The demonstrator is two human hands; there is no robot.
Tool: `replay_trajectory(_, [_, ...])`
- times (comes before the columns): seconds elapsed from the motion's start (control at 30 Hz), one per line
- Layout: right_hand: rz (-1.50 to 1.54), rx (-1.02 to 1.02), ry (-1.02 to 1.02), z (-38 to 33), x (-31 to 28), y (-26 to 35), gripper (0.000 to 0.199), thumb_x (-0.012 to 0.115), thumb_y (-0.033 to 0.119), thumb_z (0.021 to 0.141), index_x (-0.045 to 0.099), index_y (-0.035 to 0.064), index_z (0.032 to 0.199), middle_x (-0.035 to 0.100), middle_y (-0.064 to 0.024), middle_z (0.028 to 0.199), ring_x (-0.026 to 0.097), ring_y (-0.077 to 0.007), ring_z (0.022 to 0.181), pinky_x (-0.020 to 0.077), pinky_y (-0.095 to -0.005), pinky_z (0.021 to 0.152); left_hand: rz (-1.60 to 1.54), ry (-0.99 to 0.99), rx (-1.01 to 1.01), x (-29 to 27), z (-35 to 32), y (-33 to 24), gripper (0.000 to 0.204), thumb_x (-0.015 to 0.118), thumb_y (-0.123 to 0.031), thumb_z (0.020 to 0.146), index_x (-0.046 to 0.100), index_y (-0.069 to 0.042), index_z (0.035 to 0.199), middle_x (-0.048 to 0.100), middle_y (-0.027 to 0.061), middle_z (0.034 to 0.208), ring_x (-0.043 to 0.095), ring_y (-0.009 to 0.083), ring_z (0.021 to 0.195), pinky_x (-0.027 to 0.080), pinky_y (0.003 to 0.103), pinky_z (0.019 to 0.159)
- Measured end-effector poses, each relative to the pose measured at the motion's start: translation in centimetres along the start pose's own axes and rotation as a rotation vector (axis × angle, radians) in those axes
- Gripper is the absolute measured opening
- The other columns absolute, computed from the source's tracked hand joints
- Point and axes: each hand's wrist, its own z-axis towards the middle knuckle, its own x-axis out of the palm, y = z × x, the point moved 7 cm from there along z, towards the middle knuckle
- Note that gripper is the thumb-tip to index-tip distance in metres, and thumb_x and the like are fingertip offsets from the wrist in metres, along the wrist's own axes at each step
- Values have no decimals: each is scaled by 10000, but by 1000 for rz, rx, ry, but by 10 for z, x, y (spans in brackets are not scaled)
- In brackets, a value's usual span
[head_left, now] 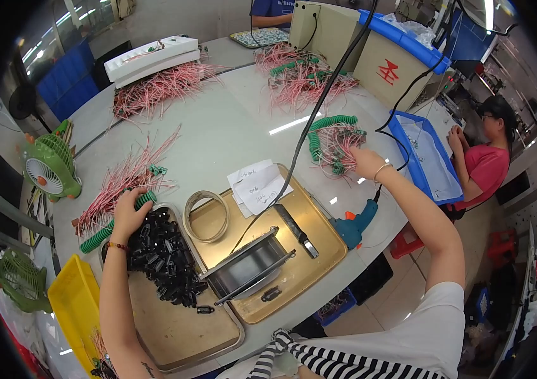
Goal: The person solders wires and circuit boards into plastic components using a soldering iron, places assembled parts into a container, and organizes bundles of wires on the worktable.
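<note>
Two metal trays sit side by side at the near edge of the table (230,120): the left tray (173,328) holds a heap of black plastic parts (164,256), and the brass-coloured tray (306,265) right of that heap carries a tape ring (206,216), a steel spool (249,265), a knife (299,232) and paper slips (257,186). Left of the heap stand a yellow bin (75,303) and a green fan (50,167). Red wires (126,180) lie fanned out above the heap. The left hand (130,211) is curled shut around a green coiled cable (113,224) at the heap's upper left edge. A black cord (319,107) runs across the table from the spool. Far right of the heap, the right arm stretches out, the right hand (366,163) resting on a wire bundle with green coil (335,142); whether its fingers grip cannot be told. A blue glue gun (353,224) and a blue bin (429,161) lie beyond
</note>
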Motion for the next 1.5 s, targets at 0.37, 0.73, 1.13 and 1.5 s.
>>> replay_trajectory(0.37, [29,-107,10,-15,4,9,289,593,76,769,517,37,1045,639,-235,913,610,-426,868,482,-484,771,2,-11,14,1,0,2,354,682,-272,762,610,-106,1066,590,117,933,570,317,929,454,404,809])
replay_trajectory(0.73, [-11,-73,97,-39,-14,15,251,605,95,764,543,18,995,646,-236,934,622,-409,897,492,-468,794,-9,-9,12,1,-1,1,350,682,-253,764,611,-96,1067,593,119,931,571,323,931,452,407,815])
replay_trajectory(1.13, [-7,-9,99,-48,-15,18,223,569,55,743,535,-9,954,637,-267,912,620,-428,899,494,-478,795,-6,-11,9,1,1,-1,350,682,-258,760,610,-93,1060,588,119,915,570,317,922,451,403,811])
replay_trajectory(1.5, [-120,63,269,13,1,32,326,632,232,743,683,-41,913,658,-253,1003,650,-369,942,513,-406,847,12,-16,-14,-2,-4,4,350,681,-259,757,610,-101,1062,578,119,908,560,321,913,448,406,802])
